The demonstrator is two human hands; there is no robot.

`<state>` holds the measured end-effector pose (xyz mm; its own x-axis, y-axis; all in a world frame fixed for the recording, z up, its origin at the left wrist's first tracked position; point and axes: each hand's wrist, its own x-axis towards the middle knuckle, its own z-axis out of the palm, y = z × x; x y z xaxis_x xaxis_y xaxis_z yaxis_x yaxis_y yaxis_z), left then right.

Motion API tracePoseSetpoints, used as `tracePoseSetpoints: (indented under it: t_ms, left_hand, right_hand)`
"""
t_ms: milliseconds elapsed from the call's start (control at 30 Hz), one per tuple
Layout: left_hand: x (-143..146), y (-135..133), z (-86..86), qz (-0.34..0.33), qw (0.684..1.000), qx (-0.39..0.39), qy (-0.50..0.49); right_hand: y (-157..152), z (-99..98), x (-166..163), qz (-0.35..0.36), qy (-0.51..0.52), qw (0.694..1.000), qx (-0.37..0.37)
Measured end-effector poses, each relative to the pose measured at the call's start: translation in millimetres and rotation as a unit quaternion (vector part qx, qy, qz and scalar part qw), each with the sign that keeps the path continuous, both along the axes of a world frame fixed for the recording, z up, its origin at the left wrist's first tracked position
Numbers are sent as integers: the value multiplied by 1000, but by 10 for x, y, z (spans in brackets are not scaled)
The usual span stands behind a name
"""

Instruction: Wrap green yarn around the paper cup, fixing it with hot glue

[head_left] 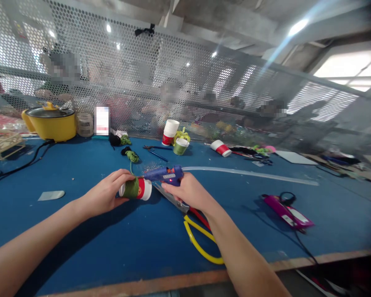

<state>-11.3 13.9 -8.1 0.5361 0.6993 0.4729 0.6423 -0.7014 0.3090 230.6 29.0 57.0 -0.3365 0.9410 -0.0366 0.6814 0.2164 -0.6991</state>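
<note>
My left hand point(111, 192) grips a paper cup point(146, 189), white with a red band, lying tilted on its side above the blue table. Green yarn point(130, 189) is wound round part of the cup, and a strand runs back to a small green skein point(132, 156). Closed round the handle of a blue glue gun point(160, 173) is my right hand point(188, 192). The gun's nozzle points left and meets the cup near the yarn's edge; a long clear glue stick point(250, 173) trails from its back. Under my right hand lie large scissors point(200, 235) with yellow and red handles.
A yellow electric pot point(54, 123), a jar point(85, 125) and a lit phone point(102, 121) stand at the back left. Stacked cups point(170, 132), a green-wrapped cup point(181, 147), pliers point(157, 147) and a tipped cup point(221, 148) sit further back. A purple pouch point(287, 212) with a cable lies right.
</note>
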Motion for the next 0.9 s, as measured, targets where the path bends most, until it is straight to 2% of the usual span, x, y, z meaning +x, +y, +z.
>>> tracePoseSetpoints:
  t_ms: [233, 367, 500, 600, 700, 900]
  left_hand:
    - [14, -5, 21, 5, 1000, -2, -6]
    - [19, -1, 2, 15, 1000, 8, 10]
    - [31, -11, -9, 15, 1000, 17, 15]
    - [51, -24, -9, 12, 1000, 24, 16]
    - [68, -30, -19, 13, 999, 33, 15]
    - [82, -32, -52, 11, 999, 45, 13]
  right_hand:
    - [0, 14, 10, 1, 22, 1000, -16]
    - [104, -53, 29, -6, 104, 994, -40]
    - [315, -140, 42, -51, 159, 985, -31]
    - [507, -227, 41, -82, 120, 989, -11]
    - [678, -343, 31, -106, 10, 994, 7]
    - [874, -503, -4, -128, -115, 985, 31]
